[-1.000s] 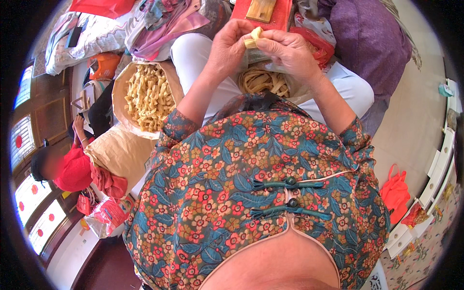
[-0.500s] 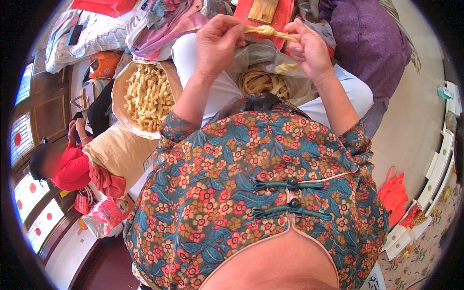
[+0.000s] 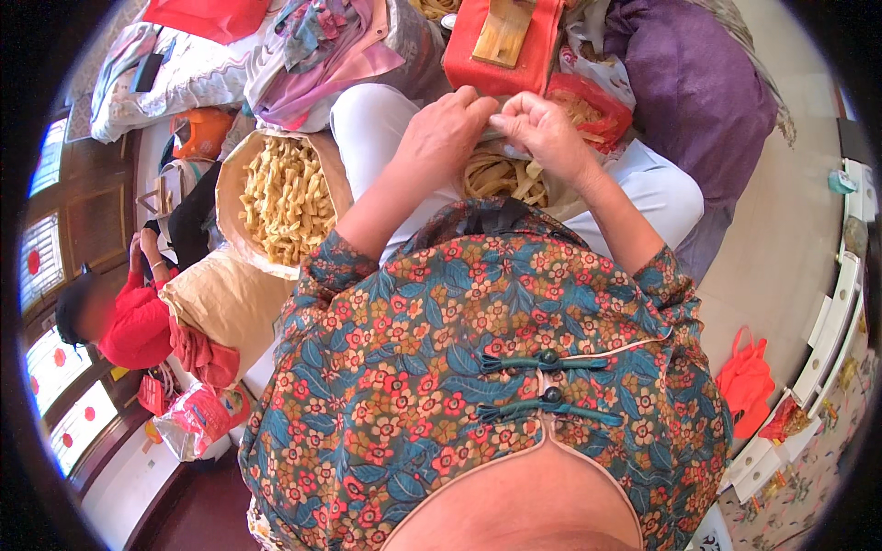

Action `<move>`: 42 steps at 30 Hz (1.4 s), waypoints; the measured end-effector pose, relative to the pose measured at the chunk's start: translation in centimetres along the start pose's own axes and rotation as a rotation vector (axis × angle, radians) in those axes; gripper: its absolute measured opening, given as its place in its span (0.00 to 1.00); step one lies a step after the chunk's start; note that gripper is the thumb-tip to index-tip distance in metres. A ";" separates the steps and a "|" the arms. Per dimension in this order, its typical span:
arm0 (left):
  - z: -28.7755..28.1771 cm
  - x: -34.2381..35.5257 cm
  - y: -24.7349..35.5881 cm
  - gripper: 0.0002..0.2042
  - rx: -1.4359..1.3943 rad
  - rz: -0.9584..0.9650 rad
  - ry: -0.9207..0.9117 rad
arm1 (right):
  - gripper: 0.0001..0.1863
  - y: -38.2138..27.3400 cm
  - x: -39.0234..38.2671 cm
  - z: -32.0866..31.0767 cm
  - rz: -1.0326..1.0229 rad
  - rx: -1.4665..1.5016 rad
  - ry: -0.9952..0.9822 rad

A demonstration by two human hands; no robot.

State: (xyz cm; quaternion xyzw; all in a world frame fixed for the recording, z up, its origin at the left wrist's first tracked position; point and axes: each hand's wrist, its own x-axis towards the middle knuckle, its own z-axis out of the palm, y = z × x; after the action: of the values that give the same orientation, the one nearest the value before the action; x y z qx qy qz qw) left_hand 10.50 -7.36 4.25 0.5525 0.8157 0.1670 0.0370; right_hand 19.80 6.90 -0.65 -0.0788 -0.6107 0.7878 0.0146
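Over my lap my two hands meet, fingertips almost touching. My left hand (image 3: pixel 443 133) is closed in a pinch, back of the hand up. My right hand (image 3: pixel 544 133) is closed too, thumb and index finger pressed together and pointing at the left. Between them the tofu skin strip is mostly hidden by fingers; a pale yellow end (image 3: pixel 533 170) shows below the right hand. Beneath, between my legs, lies a bag of loose flat tofu skin strips (image 3: pixel 496 176). A paper-lined container (image 3: pixel 231 188) left of my knee is heaped with knotted tofu skin strips (image 3: pixel 287 197).
Ahead stands a red box (image 3: pixel 459 64) with a wooden block (image 3: pixel 503 32) on it. A red bag (image 3: pixel 602 115) sits beside it, and a large purple sack (image 3: pixel 689 101) bulks at the right. Farther left, another person in red (image 3: pixel 138 321) sits by a brown paper sack (image 3: pixel 230 298).
Both hands have come down nearer my lap and closer together. The knotted strip stretched between them earlier is now mostly out of sight behind the fingers.
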 end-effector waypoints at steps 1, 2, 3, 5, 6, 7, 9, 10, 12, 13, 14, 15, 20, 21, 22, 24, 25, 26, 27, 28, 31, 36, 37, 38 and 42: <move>-0.1 0.0 -0.6 0.11 0.007 0.057 0.008 | 0.08 0.3 0.0 -0.1 0.010 -0.028 -0.019; 0.1 0.1 -1.3 0.10 0.049 0.142 0.046 | 0.07 0.5 0.0 0.1 -0.069 -0.077 -0.006; 0.0 0.1 -2.4 0.10 0.104 0.178 0.055 | 0.07 0.0 -0.1 0.7 -0.085 -0.067 -0.022; 0.1 0.4 -4.9 0.09 0.210 0.253 0.072 | 0.06 -1.3 -0.4 1.8 -0.114 -0.046 -0.051; 0.4 0.9 -5.7 0.07 0.224 0.269 0.118 | 0.09 -1.0 0.0 2.5 -0.178 -0.060 0.049; 0.7 1.2 -6.1 0.07 0.187 0.245 0.145 | 0.09 -1.2 0.3 2.6 -0.186 -0.060 0.073; 1.4 2.1 -6.5 0.06 0.102 0.202 0.205 | 0.08 -1.9 0.8 2.4 -0.200 -0.070 0.126; 2.2 2.4 -7.0 0.04 0.036 0.149 0.207 | 0.10 -1.7 1.4 2.0 -0.205 -0.110 0.182; 3.0 3.6 -6.3 0.05 -0.559 -0.023 0.141 | 0.11 -0.7 2.8 0.3 -0.264 -0.182 0.275; 3.1 4.0 -6.0 0.05 -0.854 -0.113 0.102 | 0.12 -0.2 3.4 -0.7 -0.293 -0.218 0.319; 2.6 4.4 -5.9 0.07 -1.123 -0.334 -0.051 | 0.13 0.3 4.0 -2.0 -0.288 -0.236 0.368; 2.2 4.7 -5.6 0.07 -1.262 -0.377 -0.045 | 0.14 0.2 4.4 -2.8 -0.291 -0.268 0.386; 1.9 6.8 -5.7 0.08 -1.223 -0.404 0.010 | 0.13 0.6 6.1 -4.6 -0.351 -0.308 0.460; 2.2 7.2 -6.0 0.08 -1.092 -0.395 0.033 | 0.13 0.7 6.4 -4.8 -0.353 -0.321 0.472; 2.5 7.6 -6.4 0.08 -1.024 -0.379 0.059 | 0.13 0.8 6.7 -5.0 -0.355 -0.336 0.484; 3.0 8.4 -6.8 0.08 -0.889 -0.344 0.106 | 0.13 0.6 7.0 -5.2 -0.331 -0.352 0.501; 3.2 8.7 -6.9 0.08 -0.902 -0.356 0.115 | 0.13 0.4 7.2 -5.3 -0.305 -0.355 0.502; 3.2 9.1 -6.9 0.08 -0.916 -0.368 0.124 | 0.14 0.1 7.4 -5.4 -0.279 -0.358 0.503; 3.2 9.4 -6.9 0.08 -0.930 -0.380 0.135 | 0.13 -0.1 7.6 -5.4 -0.291 -0.364 0.510; 3.1 9.6 -7.0 0.09 -0.880 -0.391 0.124 | 0.12 -0.3 7.9 -5.4 -0.303 -0.369 0.515; 3.2 10.3 -7.7 0.11 -0.735 -0.407 0.100 | 0.12 0.0 8.5 -5.5 -0.314 -0.440 0.563; 4.8 10.3 -7.7 0.14 -0.105 -0.395 0.122 | 0.15 3.4 9.6 -6.4 -0.112 -0.695 0.517; 4.8 9.8 -7.8 0.15 -0.153 -0.396 0.104 | 0.15 3.9 9.3 -6.6 -0.086 -0.698 0.547; 4.8 9.3 -8.2 0.16 -0.201 -0.400 0.091 | 0.15 3.7 8.7 -6.6 -0.062 -0.704 0.573; 4.0 5.4 -6.2 0.17 -0.502 -0.422 0.098 | 0.14 1.7 5.1 -4.1 -0.276 -0.833 0.553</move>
State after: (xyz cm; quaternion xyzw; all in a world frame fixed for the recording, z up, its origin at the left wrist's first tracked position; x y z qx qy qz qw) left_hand 3.87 -3.60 -0.82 0.3363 0.8465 0.3777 0.1663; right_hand 15.47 11.01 -3.80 -0.2017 -0.8506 0.4183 0.2467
